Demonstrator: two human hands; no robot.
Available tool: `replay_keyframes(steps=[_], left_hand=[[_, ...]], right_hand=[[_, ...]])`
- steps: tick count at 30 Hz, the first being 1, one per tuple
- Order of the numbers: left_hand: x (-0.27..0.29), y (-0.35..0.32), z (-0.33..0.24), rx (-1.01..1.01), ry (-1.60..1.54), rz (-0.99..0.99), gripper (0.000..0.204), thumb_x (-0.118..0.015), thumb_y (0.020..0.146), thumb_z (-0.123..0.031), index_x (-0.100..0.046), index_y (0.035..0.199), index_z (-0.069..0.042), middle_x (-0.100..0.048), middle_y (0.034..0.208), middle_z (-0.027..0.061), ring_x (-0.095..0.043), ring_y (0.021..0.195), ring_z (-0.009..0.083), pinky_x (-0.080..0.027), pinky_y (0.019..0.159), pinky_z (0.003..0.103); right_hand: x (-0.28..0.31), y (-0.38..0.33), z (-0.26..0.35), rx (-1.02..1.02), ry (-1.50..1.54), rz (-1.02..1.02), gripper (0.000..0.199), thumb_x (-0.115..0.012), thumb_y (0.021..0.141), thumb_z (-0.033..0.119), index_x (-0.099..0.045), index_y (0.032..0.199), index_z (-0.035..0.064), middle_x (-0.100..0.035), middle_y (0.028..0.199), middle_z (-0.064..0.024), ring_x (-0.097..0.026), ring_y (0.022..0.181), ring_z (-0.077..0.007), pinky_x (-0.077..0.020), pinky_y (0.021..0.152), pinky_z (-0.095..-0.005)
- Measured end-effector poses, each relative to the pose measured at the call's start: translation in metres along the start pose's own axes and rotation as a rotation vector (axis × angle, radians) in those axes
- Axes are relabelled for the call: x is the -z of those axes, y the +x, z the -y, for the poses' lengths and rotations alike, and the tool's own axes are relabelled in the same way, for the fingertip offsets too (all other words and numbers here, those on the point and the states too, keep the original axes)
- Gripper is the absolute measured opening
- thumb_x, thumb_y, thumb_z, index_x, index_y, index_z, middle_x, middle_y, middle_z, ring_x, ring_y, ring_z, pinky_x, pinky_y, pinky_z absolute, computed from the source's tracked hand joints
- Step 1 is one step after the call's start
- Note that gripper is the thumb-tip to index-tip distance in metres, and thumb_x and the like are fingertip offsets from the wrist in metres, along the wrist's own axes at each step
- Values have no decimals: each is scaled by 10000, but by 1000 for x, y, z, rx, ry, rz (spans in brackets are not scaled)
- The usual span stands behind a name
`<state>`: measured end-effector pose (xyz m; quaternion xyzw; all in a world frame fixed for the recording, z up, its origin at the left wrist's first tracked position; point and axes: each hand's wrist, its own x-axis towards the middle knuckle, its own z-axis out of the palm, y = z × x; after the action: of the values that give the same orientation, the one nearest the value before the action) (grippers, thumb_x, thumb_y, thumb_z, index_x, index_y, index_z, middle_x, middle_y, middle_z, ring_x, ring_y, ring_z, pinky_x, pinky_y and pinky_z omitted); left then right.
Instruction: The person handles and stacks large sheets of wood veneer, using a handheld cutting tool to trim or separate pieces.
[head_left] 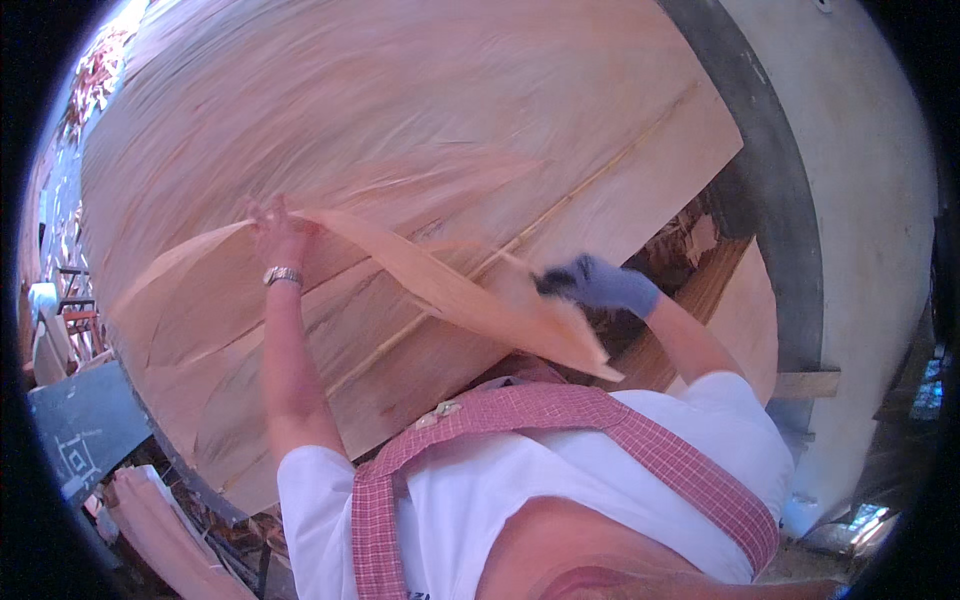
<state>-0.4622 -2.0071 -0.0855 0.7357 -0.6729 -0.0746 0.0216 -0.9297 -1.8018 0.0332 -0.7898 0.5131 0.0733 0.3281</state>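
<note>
Item, far left: we are seeing a dark slate-coloured board [85, 425] lying at the edge of the view, with pale veneer offcuts [150, 525] piled just below it. Item: our left hand [275, 235], bare with a metal watch band [283, 275] at the wrist, is reaching up with fingers spread and is pinching the upper edge of a long, thin veneer strip [440, 290]; how tightly it is closing we cannot tell, as the strip is covering the palm. Item: the strip is arching from that hand down to the right, lifting clear of the large veneer sheet [400, 130] that is filling the middle of the view. Item: our right hand [600, 285], in a blue-grey glove, is closing around the strip's lower end. Item, right: a pale curved wall [860, 200] is rising beside a grey band [775, 190].
</note>
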Motion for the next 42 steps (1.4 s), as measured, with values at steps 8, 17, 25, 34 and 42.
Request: replay_keyframes(steps=[8, 17, 25, 34, 42], left_hand=[[74, -42, -18, 4, -369, -103, 202, -576, 852, -141, -646, 1041, -143, -615, 1175, 154, -559, 1126, 340, -461, 919, 462], [173, -661, 274, 1161, -57, -423, 256, -526, 859, -69, -605, 1079, 34, -612, 1055, 214, -565, 1025, 365, -441, 887, 423], [290, -780, 354, 1560, -120, 513, 272, -581, 897, -185, -599, 1075, 20, -612, 1022, 112, -573, 961, 227, -458, 810, 363], [330, -421, 503, 377, -639, 364, 310, -590, 915, -306, -636, 933, 0, -623, 852, 31, -578, 807, 143, -472, 673, 347], [476, -202, 219, -466, -1493, -182, 299, -623, 918, -215, -635, 1131, -5, -659, 1033, 64, -596, 1000, 140, -418, 959, 291]], right_hand=[[60, 237, -60, -139, -185, -414, 261, -441, 948, 286, -570, 1079, 101, -608, 1121, -200, -610, 993, -369, -485, 822, -488], [75, 247, -34, -209, -207, -430, 347, -409, 959, 381, -549, 1053, 78, -638, 1014, -233, -630, 904, -409, -487, 763, -524], [82, 242, -42, -289, -286, -401, 432, -423, 949, 410, -536, 1161, 50, -632, 1049, -245, -614, 963, -417, -481, 820, -511], [118, 233, 133, 154, 318, -1065, 286, -603, 905, 270, -616, 1041, 20, -657, 938, -219, -637, 867, -366, -493, 749, -408], [169, 92, 502, 746, 321, -1104, 151, -575, 921, 132, -658, 973, 17, -641, 845, -84, -597, 775, -143, -490, 691, -306]])
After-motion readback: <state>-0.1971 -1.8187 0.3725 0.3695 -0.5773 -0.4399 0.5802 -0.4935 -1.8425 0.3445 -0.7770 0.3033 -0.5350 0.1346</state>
